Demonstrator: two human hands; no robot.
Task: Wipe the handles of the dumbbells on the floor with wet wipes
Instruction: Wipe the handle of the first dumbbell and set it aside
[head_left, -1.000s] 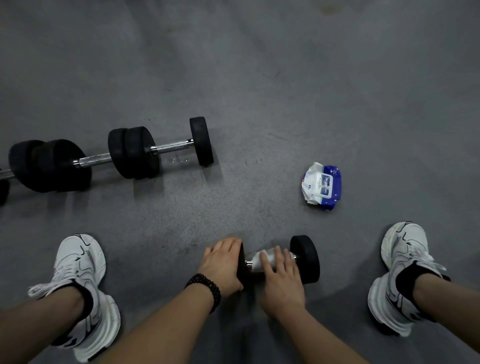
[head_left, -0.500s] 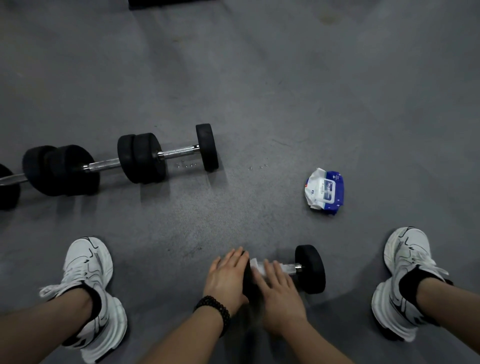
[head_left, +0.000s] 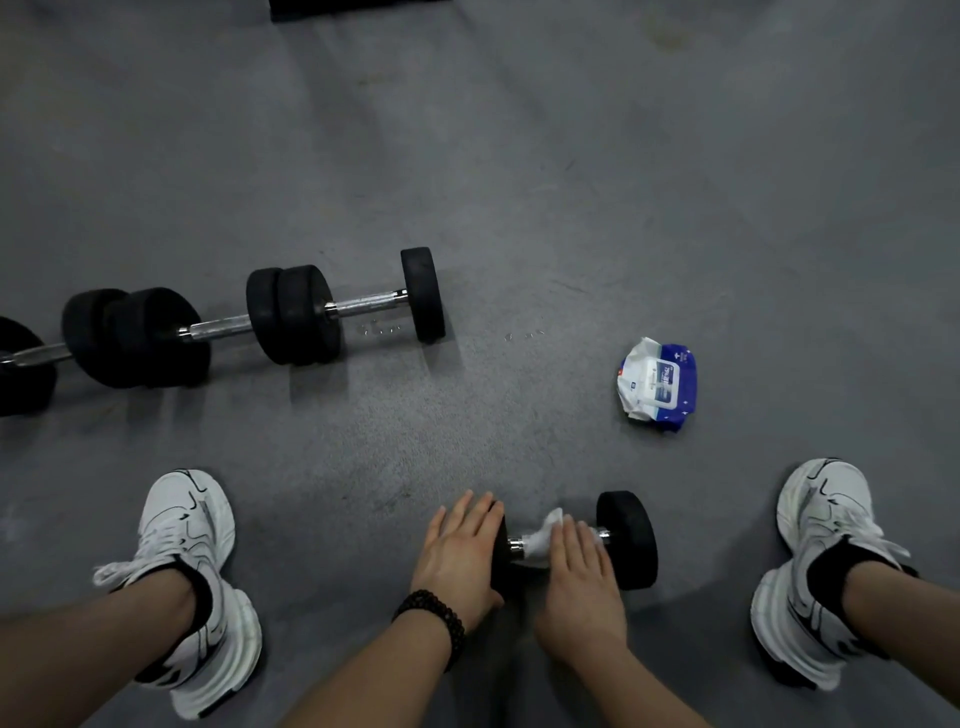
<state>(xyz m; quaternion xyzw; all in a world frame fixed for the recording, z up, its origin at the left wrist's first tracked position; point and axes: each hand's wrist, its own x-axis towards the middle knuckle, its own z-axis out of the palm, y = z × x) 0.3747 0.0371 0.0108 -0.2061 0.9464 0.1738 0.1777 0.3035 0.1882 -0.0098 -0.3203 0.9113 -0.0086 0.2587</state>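
Now my right hand (head_left: 576, 577) has slid back toward the middle of the dumbbell (head_left: 626, 540) handle, fingers straight, pressing the wipe (head_left: 540, 535) onto the bar. My left hand (head_left: 460, 556) lies flat against the left weight, fingers extended. Everything sits on grey floor (head_left: 519, 182) between my shoes, the wipes pack (head_left: 657, 384) well beyond.

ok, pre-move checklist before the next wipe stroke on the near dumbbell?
1. Wet wipe lies on the handle of the near dumbbell: ok.
2. Right hand presses the wipe, fingers straight: ok.
3. Left hand steadies the left weight: ok.
4. Handle end by the right weight covered: not ok, bare metal shows.
5. Wipe pack lies on the floor, apart: ok.
6. Wipe wet enough: cannot tell.
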